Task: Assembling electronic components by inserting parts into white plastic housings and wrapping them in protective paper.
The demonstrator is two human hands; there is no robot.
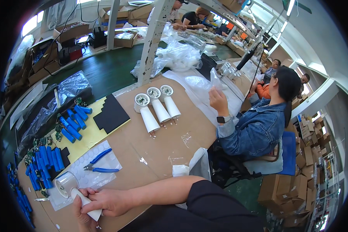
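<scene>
At the near left of the bench (164, 152), we have a white cone (88, 205) between our two hands. Our right hand (114, 202) comes in from the right, its grip closed over the cone's side; our left hand (82, 217) wraps it from the near left, its grip also closed, though part of that hand is hidden. The cone lies tilted, with thin wires (98, 226) at its near end and a round white cup (67, 185) at its far end; we cannot tell whether the two are joined.

Just beyond our hands, blue-handled cutters (100, 169) lie with their handles spread on a sheet of round white stickers (79, 174). To the left are rows of blue cylinders (47, 160), with more on a yellow sheet (92, 136), where a black pad (112, 114) also lies.

Farther off, near the middle of the bench, we see three more white cones (161, 111) side by side, each with a round white head (142, 99) at its far end. On the right, a co-worker in a denim jacket (251, 129) sits with a raised hand (219, 101) at a clear plastic bag (215, 80). Crumpled plastic (179, 55) is heaped at the far side.
</scene>
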